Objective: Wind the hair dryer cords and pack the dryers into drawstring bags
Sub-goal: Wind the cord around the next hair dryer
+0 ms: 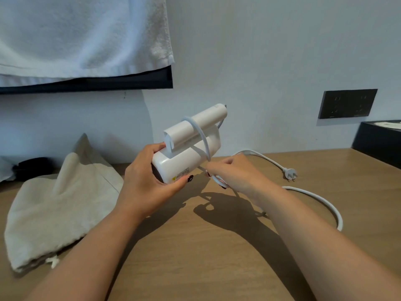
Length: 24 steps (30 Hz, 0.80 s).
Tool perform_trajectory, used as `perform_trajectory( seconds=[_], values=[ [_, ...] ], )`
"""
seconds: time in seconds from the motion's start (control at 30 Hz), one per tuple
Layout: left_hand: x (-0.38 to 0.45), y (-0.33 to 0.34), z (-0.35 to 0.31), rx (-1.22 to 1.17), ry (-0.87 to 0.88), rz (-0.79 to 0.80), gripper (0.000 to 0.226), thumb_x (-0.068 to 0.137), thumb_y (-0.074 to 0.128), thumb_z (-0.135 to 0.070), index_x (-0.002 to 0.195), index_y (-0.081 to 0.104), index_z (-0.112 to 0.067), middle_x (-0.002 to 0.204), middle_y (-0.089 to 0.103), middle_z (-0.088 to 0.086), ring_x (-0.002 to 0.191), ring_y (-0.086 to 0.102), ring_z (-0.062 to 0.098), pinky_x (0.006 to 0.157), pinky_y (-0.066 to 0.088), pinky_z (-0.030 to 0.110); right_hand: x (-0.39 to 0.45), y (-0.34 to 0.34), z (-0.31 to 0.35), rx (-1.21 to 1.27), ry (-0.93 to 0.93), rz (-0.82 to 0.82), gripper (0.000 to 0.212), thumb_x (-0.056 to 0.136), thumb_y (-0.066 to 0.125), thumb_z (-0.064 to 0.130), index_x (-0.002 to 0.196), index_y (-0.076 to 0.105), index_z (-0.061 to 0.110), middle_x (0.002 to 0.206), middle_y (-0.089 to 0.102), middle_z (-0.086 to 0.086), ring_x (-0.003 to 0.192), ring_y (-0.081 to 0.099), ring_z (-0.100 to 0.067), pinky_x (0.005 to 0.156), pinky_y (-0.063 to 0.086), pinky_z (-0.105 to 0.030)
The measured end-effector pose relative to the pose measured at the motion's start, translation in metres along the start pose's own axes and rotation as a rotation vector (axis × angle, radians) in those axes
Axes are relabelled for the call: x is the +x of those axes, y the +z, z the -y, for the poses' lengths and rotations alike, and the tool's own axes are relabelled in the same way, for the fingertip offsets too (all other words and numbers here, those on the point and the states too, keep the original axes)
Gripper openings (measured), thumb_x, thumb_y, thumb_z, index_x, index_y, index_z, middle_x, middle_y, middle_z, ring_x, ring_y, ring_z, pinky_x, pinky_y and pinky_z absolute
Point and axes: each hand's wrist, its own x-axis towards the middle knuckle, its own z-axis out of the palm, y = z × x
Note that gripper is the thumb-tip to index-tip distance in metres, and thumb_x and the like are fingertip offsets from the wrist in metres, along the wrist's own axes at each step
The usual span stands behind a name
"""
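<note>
A white folded hair dryer [191,146] is held above the wooden table [217,246]. My left hand [149,181] grips its barrel end from the left. One turn of the white cord [321,203] loops over the dryer's folded handle. My right hand [236,172] pinches the cord just right of the dryer. The rest of the cord curves over the table on the right and ends in its plug [289,173], which lies flat. A beige drawstring bag [58,203] lies on the table at the left.
A white towel [82,33] hangs from a dark rail on the wall at upper left. A black wall socket panel [347,103] is at the right. A dark box [379,142] stands at the table's far right. A dark object [32,168] sits behind the bag.
</note>
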Motion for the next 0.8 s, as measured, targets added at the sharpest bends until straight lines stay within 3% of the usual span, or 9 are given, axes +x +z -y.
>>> perform_trajectory(
  seconds=[0.03,0.1,0.2,0.27,0.33,0.4,0.5,0.67,0.8],
  values=[
    [0.0,0.001,0.001,0.008,0.004,-0.002,0.079,0.061,0.077,-0.055,0.127,0.049,-0.019,0.116,0.054,-0.009,0.102,0.055,0.005,0.073,0.051,0.011,-0.002,-0.001,0.002,-0.021,-0.011,0.007,0.052,0.072,0.053,0.044,0.085,0.06,-0.005,0.076,0.046,-0.007,0.073,0.045,-0.035,0.081,0.051,-0.049],
    [0.0,0.002,0.004,0.04,0.013,0.004,0.079,0.063,0.084,-0.045,0.129,0.049,-0.019,0.119,0.056,-0.005,0.105,0.055,0.008,0.076,0.054,0.018,-0.003,0.002,0.003,-0.092,-0.058,0.023,0.052,0.062,0.04,0.056,0.07,0.055,0.007,0.071,0.049,-0.019,0.068,0.048,-0.033,0.068,0.047,-0.046],
    [-0.001,0.004,0.004,0.084,0.045,0.015,0.082,0.063,0.088,-0.036,0.133,0.049,-0.021,0.12,0.055,-0.008,0.105,0.053,0.008,0.081,0.052,0.024,-0.003,0.002,-0.004,-0.197,-0.144,-0.021,0.043,0.082,0.04,0.046,0.061,0.047,0.01,0.06,0.048,-0.014,0.06,0.044,-0.024,0.058,0.037,-0.041],
    [-0.001,0.004,0.007,0.111,0.057,0.028,0.084,0.064,0.089,-0.033,0.136,0.047,-0.023,0.119,0.052,-0.011,0.104,0.049,0.005,0.081,0.046,0.02,-0.004,-0.003,-0.007,-0.24,-0.198,-0.081,0.045,0.088,0.042,0.037,0.062,0.055,0.003,0.054,0.045,-0.005,0.055,0.041,-0.02,0.055,0.032,-0.035],
    [-0.003,0.003,0.015,0.126,0.042,0.033,0.081,0.065,0.088,-0.028,0.136,0.048,-0.026,0.119,0.054,-0.009,0.103,0.047,0.002,0.081,0.043,0.018,-0.002,-0.008,-0.009,-0.295,-0.256,-0.2,0.046,0.087,0.044,0.037,0.068,0.064,0.001,0.054,0.052,-0.009,0.052,0.039,-0.019,0.052,0.03,-0.033],
    [-0.006,0.002,0.026,0.133,0.002,0.024,0.078,0.064,0.088,-0.023,0.133,0.051,-0.026,0.118,0.056,-0.005,0.101,0.045,-0.002,0.082,0.038,0.008,0.002,-0.012,-0.009,-0.327,-0.293,-0.331,0.042,0.082,0.049,0.038,0.057,0.059,0.005,0.054,0.055,-0.011,0.05,0.038,-0.018,0.05,0.029,-0.029],
    [-0.007,0.002,0.033,0.15,-0.041,-0.006,0.074,0.063,0.087,-0.017,0.13,0.054,-0.021,0.116,0.056,-0.003,0.099,0.042,-0.003,0.079,0.034,0.002,0.003,-0.008,-0.01,-0.458,-0.332,-0.455,0.044,0.081,0.055,0.047,0.05,0.053,0.016,0.048,0.049,0.004,0.052,0.045,-0.016,0.049,0.031,-0.023],
    [-0.005,0.005,0.025,0.202,0.061,0.05,0.074,0.066,0.082,-0.011,0.132,0.051,-0.022,0.125,0.053,-0.002,0.113,0.049,0.018,0.084,0.049,0.037,0.002,-0.003,-0.012,-0.584,-0.572,-0.697,0.049,0.083,0.059,0.042,0.045,0.033,0.024,0.039,0.03,0.012,0.04,0.031,-0.012,0.045,0.016,-0.016],
    [-0.004,0.011,0.019,0.356,0.197,0.121,0.077,0.066,0.082,-0.014,0.134,0.047,-0.023,0.132,0.05,0.002,0.113,0.05,0.026,0.075,0.055,0.043,0.004,-0.005,-0.021,-0.588,-0.777,-0.737,0.038,0.083,0.061,0.031,0.046,0.055,0.022,0.04,0.046,0.005,0.04,0.029,-0.009,0.05,0.012,-0.011]
  ],
)
